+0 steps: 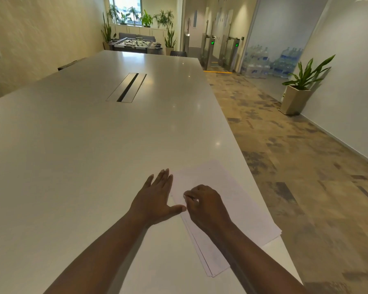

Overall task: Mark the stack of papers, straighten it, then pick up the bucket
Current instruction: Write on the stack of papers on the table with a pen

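While the stack of papers lies near my table's right edge, its white sheets sit fanned, edges uneven, one corner just over that edge. Long axis runs near-left to far-right. My right hand rests on top, curled around a thin pen. My left hand lies flat, fingers spread, thumb touching the stack's left edge. Bare tabletop left and ahead.

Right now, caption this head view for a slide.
Right hand marks paper stack; left hand steadies it.
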The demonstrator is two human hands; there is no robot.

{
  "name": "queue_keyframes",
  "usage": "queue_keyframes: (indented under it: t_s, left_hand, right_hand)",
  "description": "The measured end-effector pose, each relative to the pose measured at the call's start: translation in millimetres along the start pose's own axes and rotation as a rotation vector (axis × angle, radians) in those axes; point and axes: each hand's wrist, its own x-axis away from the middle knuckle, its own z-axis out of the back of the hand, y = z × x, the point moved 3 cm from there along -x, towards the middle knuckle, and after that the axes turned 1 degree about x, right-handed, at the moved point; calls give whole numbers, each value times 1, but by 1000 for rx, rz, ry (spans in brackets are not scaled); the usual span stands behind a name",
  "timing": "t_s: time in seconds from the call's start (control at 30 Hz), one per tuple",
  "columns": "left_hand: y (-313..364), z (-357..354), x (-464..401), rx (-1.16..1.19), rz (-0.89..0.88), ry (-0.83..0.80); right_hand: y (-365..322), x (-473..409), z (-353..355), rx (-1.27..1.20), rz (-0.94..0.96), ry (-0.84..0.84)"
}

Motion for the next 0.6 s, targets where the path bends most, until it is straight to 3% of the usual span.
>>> queue_keyframes:
  t_s: [0.17, 0.33, 0.5, 0.6]
  left_hand:
    - [-3, -3, -3, -20, -2, -14]
    - [-3, -5, -4, -12, -1, 3]
    - [-2, -4, -4, -18, -14, 0]
    - [-2, -4, -4, -28, -20, -4]
  right_hand:
    - [9, -6, 3, 60, 22, -76]
    - [66, -18, 34, 164, -279, 75]
    - [10, -9, 0, 83, -10, -136]
    - [35, -14, 13, 69, -70, -100]
